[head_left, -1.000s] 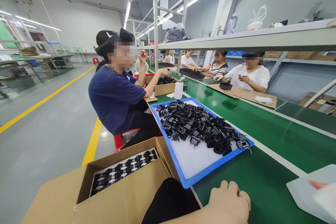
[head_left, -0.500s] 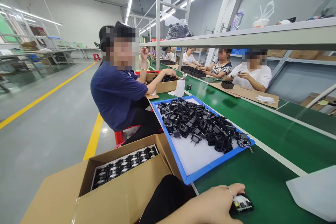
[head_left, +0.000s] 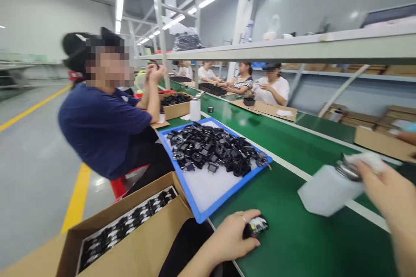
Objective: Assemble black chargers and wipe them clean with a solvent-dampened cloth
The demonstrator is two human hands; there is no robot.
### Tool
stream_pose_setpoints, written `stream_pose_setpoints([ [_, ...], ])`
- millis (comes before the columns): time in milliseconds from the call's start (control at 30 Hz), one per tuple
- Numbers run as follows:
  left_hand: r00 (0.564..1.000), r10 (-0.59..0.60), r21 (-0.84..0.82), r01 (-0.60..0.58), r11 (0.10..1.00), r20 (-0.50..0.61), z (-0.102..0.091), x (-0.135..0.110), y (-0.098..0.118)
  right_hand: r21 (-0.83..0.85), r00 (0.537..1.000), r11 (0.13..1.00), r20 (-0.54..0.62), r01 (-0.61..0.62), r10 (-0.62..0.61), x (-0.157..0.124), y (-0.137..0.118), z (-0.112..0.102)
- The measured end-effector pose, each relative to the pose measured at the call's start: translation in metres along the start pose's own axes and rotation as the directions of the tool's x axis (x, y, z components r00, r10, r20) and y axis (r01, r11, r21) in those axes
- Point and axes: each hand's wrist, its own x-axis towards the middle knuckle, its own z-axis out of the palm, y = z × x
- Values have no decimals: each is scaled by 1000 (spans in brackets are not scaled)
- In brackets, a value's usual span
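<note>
My left hand [head_left: 234, 233] is closed on a small black plug housing [head_left: 256, 226], held just over the green worktop. White and yellow parts and metal pins show on the housing's open face. At the right, my right hand [head_left: 383, 179] grips a crumpled white cloth [head_left: 367, 161] at the metal top of a white plastic bottle [head_left: 328, 192]. The bottle looks tilted; whether its base touches the worktop I cannot tell. Beyond my left hand lies a blue-rimmed tray [head_left: 227, 204] with a heap of black plug housings [head_left: 214, 149].
A cardboard box [head_left: 146, 238] with rows of black parts stands at the lower left. A co-worker [head_left: 104, 117] in a dark blue shirt sits beyond it. Another bottle [head_left: 195, 109] stands behind the tray. A shelf [head_left: 292, 49] crosses above the green worktop [head_left: 292, 242].
The view has turned right. My right hand has come into view with the cloth at the bottle's top. My left hand still holds the plug housing. The co-worker's hands have come together, raised.
</note>
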Motion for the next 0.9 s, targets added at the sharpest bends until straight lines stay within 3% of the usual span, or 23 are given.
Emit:
stream_pose_setpoints([
  [33,1000,-20,12,20,1000,-2,1,0,0,-70,998,996,-24,-63,62,-2,0,-1],
  [400,997,-66,80,63,995,29,1,2,-2,56,989,988,-18,145,-145,-21,-1,2],
  [500,997,-74,85,71,994,31,2,2,-2,111,974,969,-78,218,-210,-22,5,8],
  [633,997,-68,88,65,994,30,2,2,-3,194,970,957,-155,215,-187,-24,12,13],
  [900,998,-57,100,55,993,21,3,2,-4,188,978,968,-152,169,-141,-21,14,11],
])
